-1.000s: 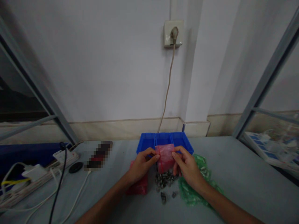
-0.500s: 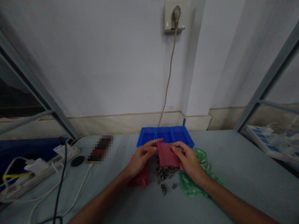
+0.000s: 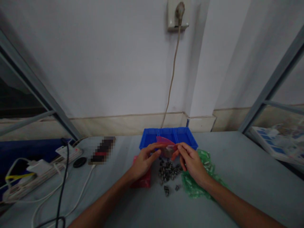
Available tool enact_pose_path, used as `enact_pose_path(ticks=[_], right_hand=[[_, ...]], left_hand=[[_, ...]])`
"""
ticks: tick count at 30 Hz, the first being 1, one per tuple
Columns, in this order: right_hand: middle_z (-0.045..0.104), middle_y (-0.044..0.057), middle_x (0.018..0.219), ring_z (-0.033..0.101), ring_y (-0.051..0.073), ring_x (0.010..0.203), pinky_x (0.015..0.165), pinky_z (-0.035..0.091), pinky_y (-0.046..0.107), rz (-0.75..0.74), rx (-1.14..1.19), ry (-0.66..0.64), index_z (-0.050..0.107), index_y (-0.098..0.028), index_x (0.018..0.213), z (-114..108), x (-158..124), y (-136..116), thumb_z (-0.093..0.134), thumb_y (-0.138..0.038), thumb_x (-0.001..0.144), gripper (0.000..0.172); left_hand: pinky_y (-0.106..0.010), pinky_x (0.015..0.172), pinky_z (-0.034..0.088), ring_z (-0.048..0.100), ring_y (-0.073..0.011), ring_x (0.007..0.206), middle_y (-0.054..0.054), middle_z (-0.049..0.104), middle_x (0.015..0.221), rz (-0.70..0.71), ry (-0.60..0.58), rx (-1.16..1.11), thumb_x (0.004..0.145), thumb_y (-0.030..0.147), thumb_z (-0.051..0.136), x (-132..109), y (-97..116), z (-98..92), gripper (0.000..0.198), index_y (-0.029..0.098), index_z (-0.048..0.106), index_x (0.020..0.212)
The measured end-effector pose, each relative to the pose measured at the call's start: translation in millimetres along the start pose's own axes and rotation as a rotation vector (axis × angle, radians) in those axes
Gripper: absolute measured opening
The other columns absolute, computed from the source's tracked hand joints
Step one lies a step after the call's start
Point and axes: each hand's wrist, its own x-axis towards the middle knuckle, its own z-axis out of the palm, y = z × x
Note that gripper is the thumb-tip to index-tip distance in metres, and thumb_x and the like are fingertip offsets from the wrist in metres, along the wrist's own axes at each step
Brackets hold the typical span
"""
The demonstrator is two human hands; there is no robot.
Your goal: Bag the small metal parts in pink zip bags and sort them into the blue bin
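Both hands hold one small pink plastic bag [image 3: 165, 141] just above the table, in front of a blue three-compartment bin [image 3: 184, 135]. My left hand [image 3: 144, 161] pinches its left edge and my right hand [image 3: 190, 161] pinches its right edge. The bag lies nearly flat now, tipped edge-on toward me, with its mouth spread. Below it a pile of small dark metal parts [image 3: 168, 172] lies on the table between my hands. A stack of red bags [image 3: 142, 182] sits under my left wrist, and green bags [image 3: 199, 186] lie under my right wrist.
A power strip [image 3: 42, 171] with white and black cables lies at the left, beside a black round disc [image 3: 79, 162] and a blurred-out dark object [image 3: 102, 153]. A wall socket [image 3: 177, 15] with a cord is above the bin. Metal frame bars stand at both sides.
The pink bag was held upright and facing me, then laid back and tipped flat with its mouth spread. Both hands stayed on its edges and rose slightly toward the bin.
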Motion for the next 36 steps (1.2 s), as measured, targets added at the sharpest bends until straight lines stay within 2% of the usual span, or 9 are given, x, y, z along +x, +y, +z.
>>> enact_pose_path(ticks=[6, 11, 13, 15, 18, 22, 26, 30, 36], right_hand=[[0.07, -0.001, 0.068, 0.04, 0.008, 0.034, 0.033, 0.024, 0.02, 0.011, -0.028, -0.037, 0.068, -0.022, 0.109, 0, 1, 5, 0.064, -0.06, 0.096, 0.04], [0.069, 0.0, 0.087, 0.048, 0.008, 0.04, 0.036, 0.034, 0.021, -0.016, -0.079, -0.05, 0.071, -0.025, 0.113, -1, 0, 10, 0.066, -0.055, 0.097, 0.034], [0.071, 0.002, 0.098, 0.053, 0.009, 0.044, 0.037, 0.038, 0.021, 0.0, -0.071, -0.063, 0.071, -0.026, 0.116, -1, 0, 11, 0.066, -0.053, 0.097, 0.033], [0.072, 0.004, 0.107, 0.056, 0.01, 0.047, 0.037, 0.039, 0.022, 0.013, -0.054, -0.073, 0.07, -0.027, 0.118, -1, -1, 12, 0.064, -0.053, 0.098, 0.033], [0.07, 0.005, 0.114, 0.059, 0.01, 0.049, 0.037, 0.04, 0.022, 0.013, -0.034, -0.075, 0.068, -0.027, 0.119, -1, -1, 12, 0.063, -0.052, 0.099, 0.033], [0.066, 0.004, 0.11, 0.059, 0.01, 0.05, 0.037, 0.04, 0.021, 0.003, -0.029, -0.048, 0.067, -0.028, 0.118, -1, 0, 13, 0.065, -0.05, 0.097, 0.031], [0.058, 0.0, 0.098, 0.051, 0.008, 0.046, 0.036, 0.037, 0.022, -0.007, -0.044, -0.017, 0.068, -0.028, 0.115, -3, 1, 14, 0.065, -0.049, 0.098, 0.028], [0.054, -0.001, 0.093, 0.046, 0.007, 0.045, 0.037, 0.033, 0.022, -0.012, -0.051, -0.001, 0.068, -0.027, 0.113, -3, 2, 12, 0.064, -0.047, 0.097, 0.026], [0.053, -0.001, 0.093, 0.042, 0.007, 0.046, 0.038, 0.03, 0.023, -0.022, -0.062, -0.005, 0.067, -0.026, 0.113, -2, 2, 10, 0.064, -0.049, 0.097, 0.028]], left_hand=[[-0.041, 0.111, 0.049, 0.062, -0.0276, 0.13, -0.008, 0.063, 0.147, 0.019, 0.038, -0.019, 0.104, 0.042, 0.066, 1, -17, 1.3, 0.046, 0.029, 0.064, 0.148], [-0.04, 0.109, 0.052, 0.062, -0.0274, 0.129, -0.009, 0.057, 0.154, 0.012, 0.088, -0.038, 0.104, 0.039, 0.066, 3, -19, 3.8, 0.05, 0.029, 0.059, 0.152], [-0.039, 0.102, 0.057, 0.064, -0.0275, 0.125, -0.01, 0.058, 0.151, 0.015, 0.118, -0.048, 0.104, 0.039, 0.065, 4, -20, 4.1, 0.046, 0.028, 0.063, 0.148], [-0.038, 0.095, 0.06, 0.068, -0.0269, 0.118, -0.01, 0.062, 0.145, 0.024, 0.173, -0.051, 0.104, 0.042, 0.064, 6, -22, 2.8, 0.035, 0.025, 0.072, 0.134], [-0.038, 0.094, 0.06, 0.072, -0.025, 0.108, -0.01, 0.071, 0.13, 0.009, 0.295, -0.035, 0.102, 0.046, 0.065, 9, -27, -3.4, 0.031, 0.021, 0.076, 0.118], [-0.039, 0.094, 0.06, 0.076, -0.0253, 0.101, -0.009, 0.079, 0.115, -0.072, 0.424, 0.03, 0.099, 0.046, 0.067, 14, -33, -17.5, 0.043, 0.019, 0.07, 0.132], [-0.042, 0.103, 0.057, 0.074, -0.0265, 0.112, -0.011, 0.076, 0.131, -0.035, 0.501, 0.2, 0.098, 0.041, 0.066, 17, -39, -29.2, 0.041, 0.02, 0.071, 0.133], [-0.042, 0.105, 0.056, 0.074, -0.0256, 0.112, -0.011, 0.075, 0.133, -0.005, 0.502, 0.323, 0.099, 0.036, 0.064, 18, -48, -30.9, 0.038, 0.021, 0.071, 0.133], [-0.042, 0.106, 0.057, 0.074, -0.0251, 0.114, -0.01, 0.076, 0.132, 0.024, 0.433, 0.448, 0.101, 0.028, 0.059, 16, -53, -24.4, 0.037, 0.022, 0.07, 0.136]])
